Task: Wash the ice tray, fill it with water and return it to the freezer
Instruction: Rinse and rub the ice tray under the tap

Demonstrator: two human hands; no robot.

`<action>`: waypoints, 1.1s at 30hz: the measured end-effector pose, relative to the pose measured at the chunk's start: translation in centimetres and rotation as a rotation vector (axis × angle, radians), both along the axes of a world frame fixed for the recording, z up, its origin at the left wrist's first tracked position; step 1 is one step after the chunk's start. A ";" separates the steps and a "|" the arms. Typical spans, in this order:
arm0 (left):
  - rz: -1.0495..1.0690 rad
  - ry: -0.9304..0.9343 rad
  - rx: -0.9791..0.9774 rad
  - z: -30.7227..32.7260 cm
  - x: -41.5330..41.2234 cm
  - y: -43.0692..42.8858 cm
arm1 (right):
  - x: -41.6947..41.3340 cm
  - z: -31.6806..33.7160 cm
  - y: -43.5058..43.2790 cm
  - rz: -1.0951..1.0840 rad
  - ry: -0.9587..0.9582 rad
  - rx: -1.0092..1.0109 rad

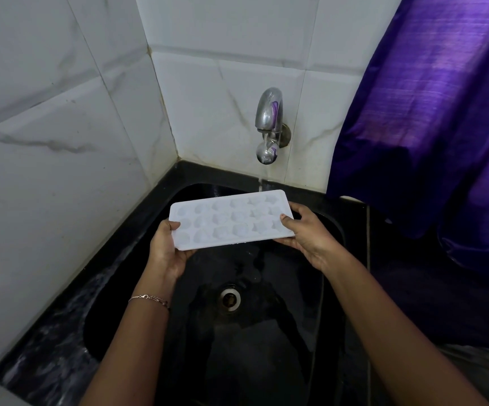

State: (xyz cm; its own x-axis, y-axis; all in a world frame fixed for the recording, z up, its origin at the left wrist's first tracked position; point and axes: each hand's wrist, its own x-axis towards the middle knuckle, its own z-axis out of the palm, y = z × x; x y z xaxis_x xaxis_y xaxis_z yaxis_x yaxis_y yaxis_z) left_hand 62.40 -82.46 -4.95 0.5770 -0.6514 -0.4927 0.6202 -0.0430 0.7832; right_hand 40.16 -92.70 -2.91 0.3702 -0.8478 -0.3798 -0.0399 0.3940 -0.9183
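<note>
No legible text or labels anywhere.

A thin chain bracelet (149,298) rings the bare left wrist (153,284).

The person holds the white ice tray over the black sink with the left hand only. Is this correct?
Not quite: both hands hold the tray. The left hand grips its left end and the right hand grips its right end, over the black sink. The head view shows this.
</note>
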 end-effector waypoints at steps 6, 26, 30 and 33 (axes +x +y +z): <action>-0.005 0.007 -0.006 0.3 -0.3 -0.4 | -0.5 0.1 -0.1 -0.021 -0.017 -0.001; -0.024 0.012 -0.020 0.4 -0.6 -0.7 | -1.1 0.6 0.1 -0.019 -0.041 -0.001; -0.070 -0.004 -0.027 0.6 -1.5 -1.4 | -2.0 0.4 -0.4 -0.095 -0.035 0.007; -0.115 -0.024 -0.035 0.7 -2.1 -1.9 | -2.7 0.2 -0.7 -0.130 -0.039 0.018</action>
